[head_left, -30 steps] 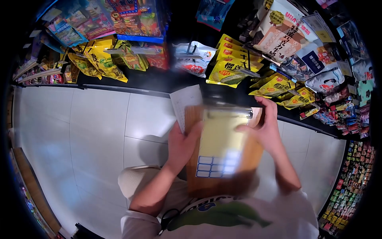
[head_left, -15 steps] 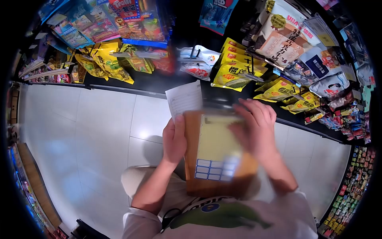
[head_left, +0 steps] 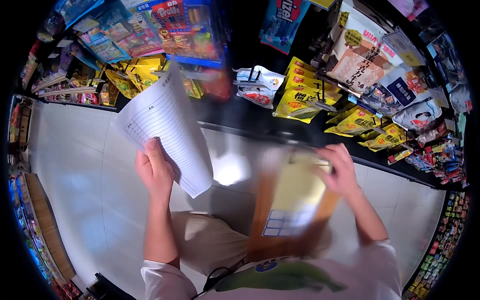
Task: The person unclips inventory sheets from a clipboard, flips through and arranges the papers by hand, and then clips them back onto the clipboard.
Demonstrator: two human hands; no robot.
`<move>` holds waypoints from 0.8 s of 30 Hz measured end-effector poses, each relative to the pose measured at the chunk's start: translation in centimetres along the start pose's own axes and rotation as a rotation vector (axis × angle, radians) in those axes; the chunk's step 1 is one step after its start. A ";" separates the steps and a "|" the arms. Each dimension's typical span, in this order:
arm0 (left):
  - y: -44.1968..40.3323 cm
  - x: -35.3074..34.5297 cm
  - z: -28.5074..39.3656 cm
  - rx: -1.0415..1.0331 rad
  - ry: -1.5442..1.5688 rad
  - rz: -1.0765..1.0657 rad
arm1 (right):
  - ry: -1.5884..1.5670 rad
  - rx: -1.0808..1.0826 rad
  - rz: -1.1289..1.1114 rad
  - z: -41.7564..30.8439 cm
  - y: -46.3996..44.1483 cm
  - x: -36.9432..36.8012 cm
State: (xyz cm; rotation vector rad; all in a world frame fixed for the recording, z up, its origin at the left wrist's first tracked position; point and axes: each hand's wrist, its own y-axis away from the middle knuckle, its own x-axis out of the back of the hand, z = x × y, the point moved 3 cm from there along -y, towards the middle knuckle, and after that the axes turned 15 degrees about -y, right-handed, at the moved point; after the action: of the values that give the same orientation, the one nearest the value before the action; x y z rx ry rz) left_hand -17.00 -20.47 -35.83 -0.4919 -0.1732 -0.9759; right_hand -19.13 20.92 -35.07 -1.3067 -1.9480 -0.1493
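My left hand (head_left: 156, 169) grips a white printed form (head_left: 172, 127) with ruled lines, its thumb on top near the lower left edge. The sheet bends and is held off to the left, apart from the clipboard. My right hand (head_left: 341, 171) is closed at the top right corner of a brown clipboard (head_left: 320, 217), which is blurred. On the board lie a pale yellow sheet (head_left: 295, 187) and a sheet of blue-bordered labels (head_left: 286, 222). The clipboard tilts above my lap.
Ahead runs a black shelf edge (head_left: 240, 131) with hanging snack bags. Yellow bags (head_left: 302, 102), a white bag (head_left: 257, 85) and a large chocolate-coloured bag (head_left: 357, 60) hang there. Light floor tiles (head_left: 75, 160) lie below. More packed shelves (head_left: 445, 230) stand at the right.
My left hand has moved left with the printed form, away from the clipboard, and more of the form shows. The clipboard has shifted right, and my right hand now closes on its top corner.
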 end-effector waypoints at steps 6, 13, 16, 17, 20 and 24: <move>-0.6 -2.2 -0.9 -0.167 0.090 -0.008 | -0.028 -0.092 -0.103 -1.4 1.1 4.6; -1.7 -8.1 1.3 -0.477 0.019 -0.179 | -1.214 -0.540 -0.310 6.4 -2.2 7.8; -1.1 -12.6 1.8 -0.549 0.078 -0.218 | -0.911 -0.568 -0.253 10.7 -3.9 3.6; -0.9 -13.7 1.4 -0.577 0.079 -0.239 | -0.903 -0.534 -0.230 11.9 -4.3 1.7; -0.4 -16.4 1.6 -0.693 0.090 -0.188 | -0.855 -0.431 -0.158 13.0 -5.4 -2.1; 1.1 -17.5 0.5 -0.782 0.091 -0.309 | -0.705 -0.400 -0.200 12.9 -6.3 -3.5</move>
State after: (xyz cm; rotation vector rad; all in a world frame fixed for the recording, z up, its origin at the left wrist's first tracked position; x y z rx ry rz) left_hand -25.80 -6.65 -41.97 -1.1558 0.2370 -1.3601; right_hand -30.56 21.60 -44.40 -1.5527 -2.7582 -0.2034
